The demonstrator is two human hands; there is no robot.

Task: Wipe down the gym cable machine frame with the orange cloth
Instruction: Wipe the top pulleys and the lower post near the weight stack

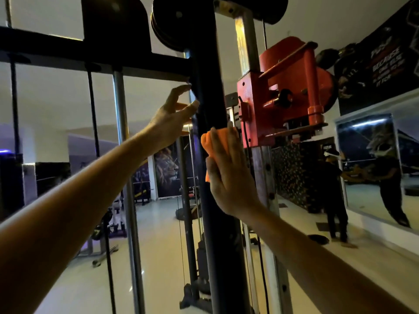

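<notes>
The black upright post point(209, 91) of the cable machine frame runs up the middle of the view. My right hand point(229, 175) presses the orange cloth point(212, 143) flat against the post at chest height, fingers straight and pointing up. My left hand point(172, 116) reaches to the post's left side just below the black crossbar point(97, 57), fingers spread and relaxed, fingertips at the post's edge and holding nothing.
A red pulley carriage point(283, 94) sits on a silver holed column point(267, 189) right of the post. Cables and guide rods point(123, 155) hang to the left. The weight stack point(201, 257) stands below. A wall mirror point(374, 168) at right shows a person.
</notes>
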